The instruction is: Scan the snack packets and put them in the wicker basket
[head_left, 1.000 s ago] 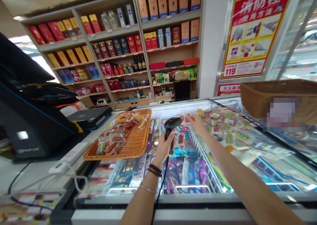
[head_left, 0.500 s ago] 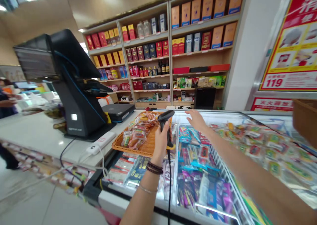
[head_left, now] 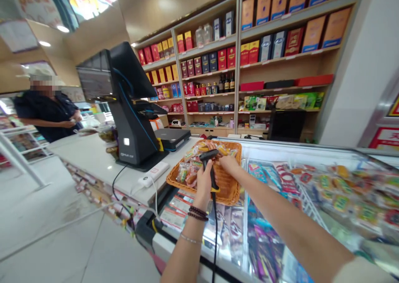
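My left hand (head_left: 205, 182) is wrapped round the handle of a black barcode scanner (head_left: 209, 154), whose cable hangs down over the freezer front. My right hand (head_left: 228, 164) reaches into the right part of an orange wicker basket (head_left: 226, 189), its fingertips among wrapped snacks (head_left: 191, 168). The fingers bend inward at the packets, and whether they grip one is too small to tell. The basket rests at the freezer's left end, beside the counter.
Left of the basket stand a black register (head_left: 134, 121), a black flat device (head_left: 173, 137) and a white power strip (head_left: 154, 174) on the counter (head_left: 84, 154). A glass-topped freezer (head_left: 268, 150) extends right. A person (head_left: 46, 108) stands far left.
The view has turned left, bringing the person into sight. My right hand has moved from above the freezer into the basket. My left hand still holds the scanner.
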The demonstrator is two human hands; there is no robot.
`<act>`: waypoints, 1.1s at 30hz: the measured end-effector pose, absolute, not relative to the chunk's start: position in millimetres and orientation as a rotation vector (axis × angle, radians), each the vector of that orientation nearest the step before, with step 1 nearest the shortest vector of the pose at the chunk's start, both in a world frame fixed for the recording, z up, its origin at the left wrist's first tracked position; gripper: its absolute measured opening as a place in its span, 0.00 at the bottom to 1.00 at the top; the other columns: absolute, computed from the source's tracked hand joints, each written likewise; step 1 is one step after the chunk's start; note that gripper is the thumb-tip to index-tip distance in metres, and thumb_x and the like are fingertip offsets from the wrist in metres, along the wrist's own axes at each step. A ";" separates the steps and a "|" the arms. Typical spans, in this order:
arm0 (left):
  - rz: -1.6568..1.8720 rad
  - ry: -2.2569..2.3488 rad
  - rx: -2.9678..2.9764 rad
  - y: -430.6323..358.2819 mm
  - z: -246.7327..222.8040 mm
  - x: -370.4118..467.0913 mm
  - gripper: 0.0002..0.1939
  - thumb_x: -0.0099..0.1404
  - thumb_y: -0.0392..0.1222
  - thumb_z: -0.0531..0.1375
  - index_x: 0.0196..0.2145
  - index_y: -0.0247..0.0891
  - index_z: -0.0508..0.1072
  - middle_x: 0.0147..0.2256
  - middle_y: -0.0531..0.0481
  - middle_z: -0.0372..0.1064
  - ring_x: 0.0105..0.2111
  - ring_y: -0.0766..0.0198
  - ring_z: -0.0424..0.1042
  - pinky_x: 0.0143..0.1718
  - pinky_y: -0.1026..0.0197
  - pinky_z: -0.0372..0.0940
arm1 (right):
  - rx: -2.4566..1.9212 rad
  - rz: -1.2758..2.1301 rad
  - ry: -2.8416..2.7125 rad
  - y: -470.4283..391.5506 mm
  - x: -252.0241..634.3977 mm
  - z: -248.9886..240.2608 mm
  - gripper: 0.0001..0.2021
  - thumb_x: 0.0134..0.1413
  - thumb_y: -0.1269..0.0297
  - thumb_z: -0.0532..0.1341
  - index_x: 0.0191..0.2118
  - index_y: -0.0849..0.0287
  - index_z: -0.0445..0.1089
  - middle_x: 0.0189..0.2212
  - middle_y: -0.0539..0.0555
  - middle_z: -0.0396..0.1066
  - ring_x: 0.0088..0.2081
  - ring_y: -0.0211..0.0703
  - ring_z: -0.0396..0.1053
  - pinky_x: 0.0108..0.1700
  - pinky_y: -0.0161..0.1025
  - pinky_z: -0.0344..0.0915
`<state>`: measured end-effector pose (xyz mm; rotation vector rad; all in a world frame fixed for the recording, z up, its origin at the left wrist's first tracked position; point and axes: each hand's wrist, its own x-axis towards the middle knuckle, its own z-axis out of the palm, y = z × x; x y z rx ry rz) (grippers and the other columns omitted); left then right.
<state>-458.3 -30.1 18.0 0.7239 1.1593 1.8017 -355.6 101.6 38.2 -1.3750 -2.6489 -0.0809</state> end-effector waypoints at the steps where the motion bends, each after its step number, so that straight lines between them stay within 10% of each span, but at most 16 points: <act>1: 1.818 1.154 0.726 -30.3 17.8 -458.3 0.38 0.55 0.79 0.80 0.35 0.42 0.76 0.23 0.56 0.70 0.22 0.62 0.71 0.22 0.63 0.61 | -1.363 -0.028 -2.637 100.6 -352.4 38.9 0.19 0.72 0.70 0.65 0.60 0.62 0.89 0.56 0.74 0.90 0.60 0.69 0.88 0.65 0.54 0.79; 10: 1.865 1.150 0.811 -45.5 36.9 -452.6 0.41 0.53 0.83 0.79 0.31 0.44 0.69 0.21 0.58 0.66 0.18 0.68 0.65 0.20 0.64 0.60 | -0.833 1.305 -1.606 69.0 -249.9 29.5 0.19 0.54 0.53 0.74 0.51 0.49 0.81 0.44 0.53 0.86 0.46 0.53 0.83 0.53 0.50 0.82; 33: 1.307 0.912 1.342 -44.8 -13.7 -298.4 0.38 0.61 0.83 0.73 0.32 0.44 0.70 0.20 0.58 0.65 0.15 0.70 0.60 0.18 0.64 0.55 | -1.072 1.082 -1.014 34.6 -84.6 -38.3 0.26 0.38 0.52 0.83 0.48 0.47 0.85 0.38 0.49 0.78 0.44 0.52 0.80 0.53 0.60 0.88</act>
